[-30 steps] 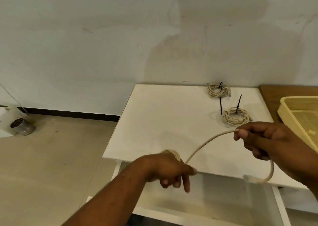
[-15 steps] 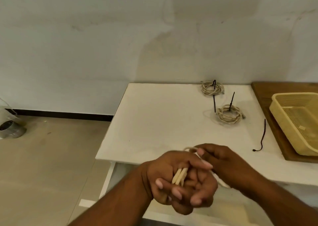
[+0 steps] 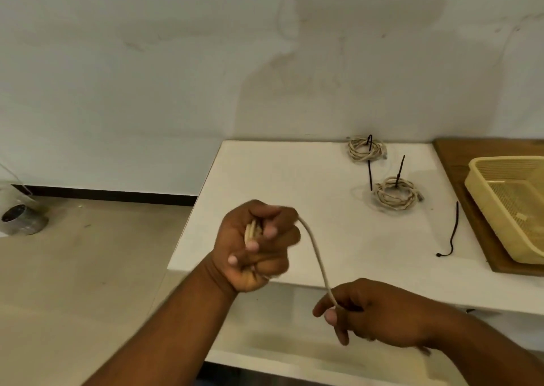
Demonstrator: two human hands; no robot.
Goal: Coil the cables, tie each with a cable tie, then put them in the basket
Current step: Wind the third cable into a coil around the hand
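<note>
I see soft, rather dim light. Faint broad shadow on the wall (image 3: 338, 91). Left hand (image 3: 259, 247) and right hand (image 3: 379, 315) slightly blurred.

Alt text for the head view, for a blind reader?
A left hand grips a partly coiled beige cable while the right hand pinches its free length. Two tied coils and a spare black tie lie on the table; a yellow basket sits alongside.

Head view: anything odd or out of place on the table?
Nothing stands out. Two tied coils sit on the white table, not yet in the yellow basket; one loose black cable tie lies nearby.
</note>
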